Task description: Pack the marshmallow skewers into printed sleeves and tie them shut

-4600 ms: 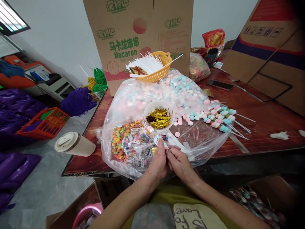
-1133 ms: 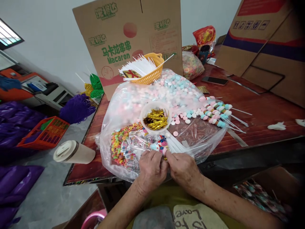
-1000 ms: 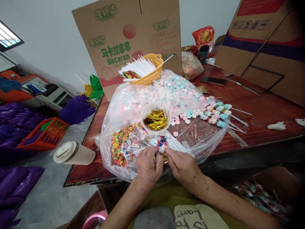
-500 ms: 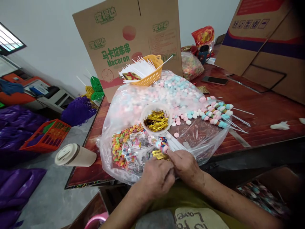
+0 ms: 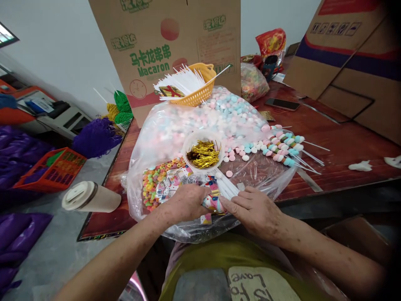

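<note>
On the right, a hand could pass over the table (image 5: 332,146) between the phone (image 5: 282,104) and the candy skewers (image 5: 282,146), though their white sticks jut out low into that lane (a crumpled white scrap (image 5: 360,166) lies beyond them). A large carton (image 5: 347,79) bounds this room at the far right. Straight ahead, the bowl (image 5: 223,152) stands in the way, then the yellow basket (image 5: 196,99), with the tall Macaron box (image 5: 188,42) walling off the back. At the left edge, the lidded cup (image 5: 102,198) narrows the way.
</note>
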`<state>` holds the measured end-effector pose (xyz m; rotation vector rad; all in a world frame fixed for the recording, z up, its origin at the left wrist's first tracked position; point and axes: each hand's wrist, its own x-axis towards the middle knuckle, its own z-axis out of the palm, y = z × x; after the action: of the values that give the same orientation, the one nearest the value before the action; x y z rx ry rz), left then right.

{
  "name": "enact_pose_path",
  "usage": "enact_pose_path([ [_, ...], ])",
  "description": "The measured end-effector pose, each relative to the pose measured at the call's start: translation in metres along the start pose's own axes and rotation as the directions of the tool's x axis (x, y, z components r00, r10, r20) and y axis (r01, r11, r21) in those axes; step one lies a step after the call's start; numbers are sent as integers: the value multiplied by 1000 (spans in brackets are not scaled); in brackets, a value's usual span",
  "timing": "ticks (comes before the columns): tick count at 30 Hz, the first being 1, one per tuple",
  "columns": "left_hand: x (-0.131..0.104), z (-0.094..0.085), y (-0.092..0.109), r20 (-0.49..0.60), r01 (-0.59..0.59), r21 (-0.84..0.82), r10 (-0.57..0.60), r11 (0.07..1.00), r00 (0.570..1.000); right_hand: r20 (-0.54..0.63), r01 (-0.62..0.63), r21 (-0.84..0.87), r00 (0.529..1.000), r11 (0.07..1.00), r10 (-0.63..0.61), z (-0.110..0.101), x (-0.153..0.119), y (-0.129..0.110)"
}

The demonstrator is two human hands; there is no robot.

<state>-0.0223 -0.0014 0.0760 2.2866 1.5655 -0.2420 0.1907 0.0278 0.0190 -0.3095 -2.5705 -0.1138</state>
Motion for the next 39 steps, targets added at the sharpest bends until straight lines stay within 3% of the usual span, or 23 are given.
enact_pose_path([
  [6,-2,11,-1,-100,34,77,-26,996,995,106,-88,349,993,933,54,-1,2,0],
  [9,0,12,0,-75,44,41,-41,998,996,218,-116,228,974,967,65,-11,9,2],
  [12,1,13,-1,2,-10,-219,10,976,1000,259,-89,14,962,996,83,-16,14,4],
  [15,4,17,-6,82,-93,-535,162,840,983,261,-72,-4,963,997,71,-15,17,3],
  [17,6,20,-8,130,-79,-640,209,764,969,282,-92,48,957,995,75,-13,17,2],
  [21,8,19,-6,194,0,-697,188,717,963,341,-152,119,934,981,104,-17,21,3],
  [27,8,17,-4,367,204,-772,159,601,917,444,-273,214,882,938,155,-20,29,6],
  [32,9,15,-4,375,168,-753,205,636,904,540,-352,318,831,880,137,-24,33,8],
  [36,8,11,-8,368,176,-799,237,575,899,412,-279,387,905,879,105,-39,32,12],
  [39,6,6,-12,464,248,-804,310,540,830,360,-167,336,932,927,38,-46,31,14],
])
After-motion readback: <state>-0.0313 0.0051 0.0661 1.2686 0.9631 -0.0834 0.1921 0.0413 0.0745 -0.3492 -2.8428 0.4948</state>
